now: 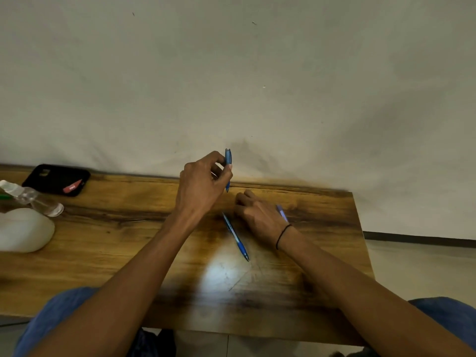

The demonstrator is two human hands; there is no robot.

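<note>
My left hand (203,186) is raised above the wooden table (116,240) and pinches a blue pen (228,161) upright between thumb and fingers, near the table's far edge. My right hand (260,217) lies low on the table just right of it, fingers curled, wrist wearing a black band. A purple pen (282,213) shows at that hand's right side; whether the fingers grip it is unclear. A second blue pen (236,238) lies flat on the table in front of both hands, tip pointing toward me.
At the back left of the table lie a black phone (57,179), a clear bottle (33,199) on its side and a white rounded object (24,229). A pale wall rises right behind the table. The table's right edge drops to the floor (425,269).
</note>
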